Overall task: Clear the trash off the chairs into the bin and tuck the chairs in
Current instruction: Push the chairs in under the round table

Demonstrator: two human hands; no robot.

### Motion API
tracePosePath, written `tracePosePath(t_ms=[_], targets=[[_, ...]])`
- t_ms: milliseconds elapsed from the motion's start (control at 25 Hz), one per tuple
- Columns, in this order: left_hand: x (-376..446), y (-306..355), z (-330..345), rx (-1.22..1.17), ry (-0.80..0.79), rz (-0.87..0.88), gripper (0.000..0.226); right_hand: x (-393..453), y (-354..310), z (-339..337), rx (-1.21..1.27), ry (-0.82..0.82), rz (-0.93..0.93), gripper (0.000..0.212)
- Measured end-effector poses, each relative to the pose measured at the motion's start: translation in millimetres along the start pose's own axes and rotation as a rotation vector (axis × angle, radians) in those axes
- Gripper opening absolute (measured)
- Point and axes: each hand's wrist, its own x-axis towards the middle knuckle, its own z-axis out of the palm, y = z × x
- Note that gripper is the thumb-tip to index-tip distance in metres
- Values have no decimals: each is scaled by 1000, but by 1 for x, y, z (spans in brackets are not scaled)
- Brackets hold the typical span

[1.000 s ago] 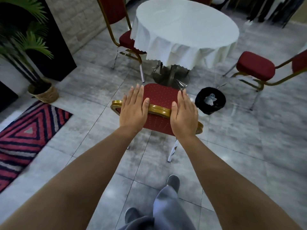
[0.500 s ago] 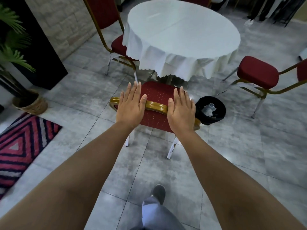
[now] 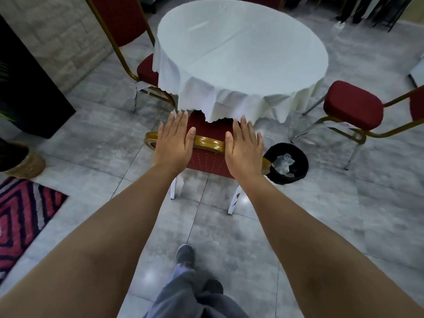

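A red chair with a gold frame [image 3: 208,143] stands right in front of me, its seat partly under the white tablecloth of the round table [image 3: 241,47]. My left hand [image 3: 175,143] and my right hand [image 3: 244,150] lie flat on top of its backrest, fingers stretched out, not curled around the frame. A black bin [image 3: 302,157] sits on the floor just right of the chair, with crumpled clear plastic trash [image 3: 284,162] inside. I see no trash on the visible part of this chair's seat.
A second red chair [image 3: 146,70] stands at the table's left, its seat partly under the cloth. A third red chair [image 3: 353,106] stands apart at the right. A striped rug [image 3: 20,216], a basket planter [image 3: 25,165] and a black cabinet [image 3: 29,92] are at left.
The chair has slid forward with both hands on its backrest, and its seat has gone under the tablecloth's edge. I have stepped closer to the table.
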Motion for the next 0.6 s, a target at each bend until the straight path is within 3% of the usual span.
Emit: tracePosePath(t_ms=[280, 600], targets=[[67, -1, 14, -2, 32, 20, 73, 64, 3, 4, -6, -27, 23, 57], [98, -3, 21, 9, 34, 64, 71, 89, 5, 2, 50, -46, 22, 56]])
